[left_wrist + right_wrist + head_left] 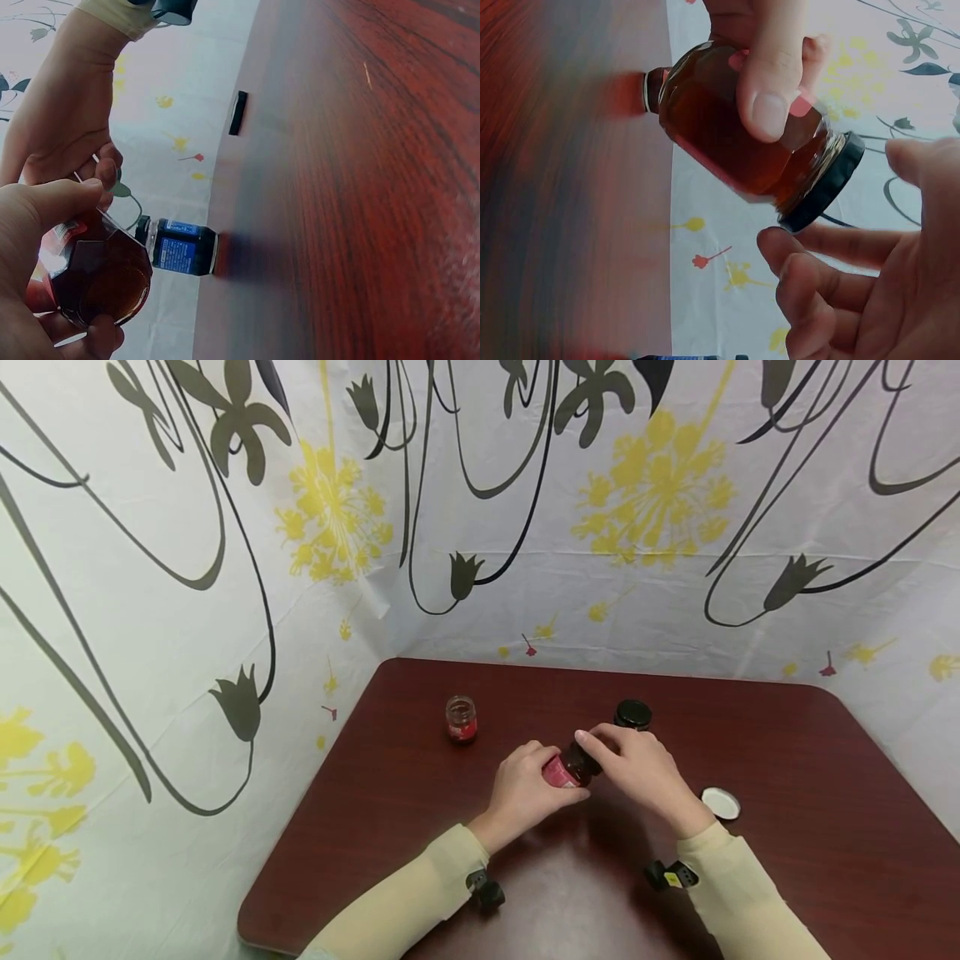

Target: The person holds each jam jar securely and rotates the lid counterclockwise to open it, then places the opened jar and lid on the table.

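My left hand (521,787) grips a glass jar (727,127) of dark reddish-brown contents, its thumb across the side in the right wrist view. The jar has a red label and is tilted above the table, its black lid (825,182) toward my right hand (637,770). Around that lid the right hand's fingers are spread. In the right wrist view the thumb stands apart from the lid, while a fingertip (774,246) is just below its rim; whether it touches, I cannot tell. The left wrist view shows the jar's bottom facing the camera.
A second jar (178,246) with a blue label and black lid stands behind the right hand. An uncapped glass jar (461,722) with a red label is farther left. Right of the right wrist lies a lid (722,803), white inside up. Patterned cloth (480,527) hangs behind the table (360,827).
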Available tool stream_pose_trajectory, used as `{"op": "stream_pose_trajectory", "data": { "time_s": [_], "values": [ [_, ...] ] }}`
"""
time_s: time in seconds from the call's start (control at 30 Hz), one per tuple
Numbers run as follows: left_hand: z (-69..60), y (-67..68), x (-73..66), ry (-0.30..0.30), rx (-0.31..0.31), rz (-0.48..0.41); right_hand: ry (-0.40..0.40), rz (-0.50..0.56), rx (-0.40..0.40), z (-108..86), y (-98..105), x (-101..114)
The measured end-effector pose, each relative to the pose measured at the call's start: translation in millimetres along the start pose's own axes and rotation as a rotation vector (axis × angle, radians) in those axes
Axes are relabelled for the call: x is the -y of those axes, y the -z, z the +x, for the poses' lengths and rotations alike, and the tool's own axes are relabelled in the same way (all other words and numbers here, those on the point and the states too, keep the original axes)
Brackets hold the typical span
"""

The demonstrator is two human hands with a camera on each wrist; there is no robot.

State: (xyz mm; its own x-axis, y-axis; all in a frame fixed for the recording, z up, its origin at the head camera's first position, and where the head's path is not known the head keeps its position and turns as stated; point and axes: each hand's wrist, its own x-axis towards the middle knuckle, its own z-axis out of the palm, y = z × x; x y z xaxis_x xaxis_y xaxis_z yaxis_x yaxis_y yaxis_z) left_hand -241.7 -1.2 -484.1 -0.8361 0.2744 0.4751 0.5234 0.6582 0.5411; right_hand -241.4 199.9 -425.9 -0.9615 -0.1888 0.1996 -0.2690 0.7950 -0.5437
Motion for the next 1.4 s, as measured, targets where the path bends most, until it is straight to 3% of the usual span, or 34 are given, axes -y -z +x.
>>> {"op": "stream_pose_trajectory", "data": {
  "time_s": [0.43, 0.97, 1.4],
  "values": [
    [-2.8, -2.2, -2.3, -0.010, 0.004, 0.043, -0.086, -0.036, -0.008, 1.3, -6.7, 6.0],
    [-2.2, 0.5, -2.4, -0.010, 0.014, 0.039, -0.050, -0.008, 0.002, 2.1, -3.6, 7.2],
    [-5.0, 0.5, -1.6, 0.028, 0.044, 0.038, -0.036, 0.015, 0.031, 1.8, -7.4, 4.1]
  ]
}}
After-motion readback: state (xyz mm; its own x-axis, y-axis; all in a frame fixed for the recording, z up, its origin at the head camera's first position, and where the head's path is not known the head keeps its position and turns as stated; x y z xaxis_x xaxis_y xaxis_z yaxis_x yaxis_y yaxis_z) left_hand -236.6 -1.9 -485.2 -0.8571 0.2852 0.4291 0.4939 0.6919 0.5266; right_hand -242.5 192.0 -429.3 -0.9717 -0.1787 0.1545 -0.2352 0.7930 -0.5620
